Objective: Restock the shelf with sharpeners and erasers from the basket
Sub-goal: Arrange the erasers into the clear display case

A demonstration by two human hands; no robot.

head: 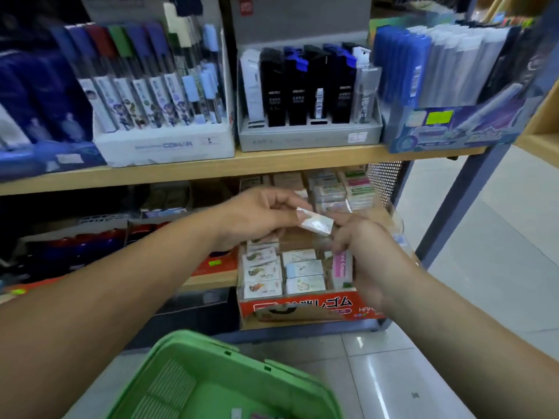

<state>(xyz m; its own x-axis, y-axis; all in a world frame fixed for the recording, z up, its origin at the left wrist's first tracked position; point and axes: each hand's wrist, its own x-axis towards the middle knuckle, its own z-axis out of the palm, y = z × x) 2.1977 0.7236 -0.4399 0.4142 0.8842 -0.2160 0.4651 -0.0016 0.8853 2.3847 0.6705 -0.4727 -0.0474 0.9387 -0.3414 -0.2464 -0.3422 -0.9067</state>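
My left hand pinches one end of a small white wrapped eraser in front of the lower shelf. My right hand touches the eraser's other end with its fingertips and also grips a pink-labelled eraser pack lower down. Both hands hover over an orange cardboard display box with rows of wrapped erasers. More eraser packs are stacked at the back of that shelf. The green plastic basket is below, near my body, with a small item or two at its bottom.
The upper wooden shelf carries display boxes of pens, black refill cases and blue pen packs. Dark and red goods fill the lower shelf's left. A grey metal post and tiled floor lie to the right.
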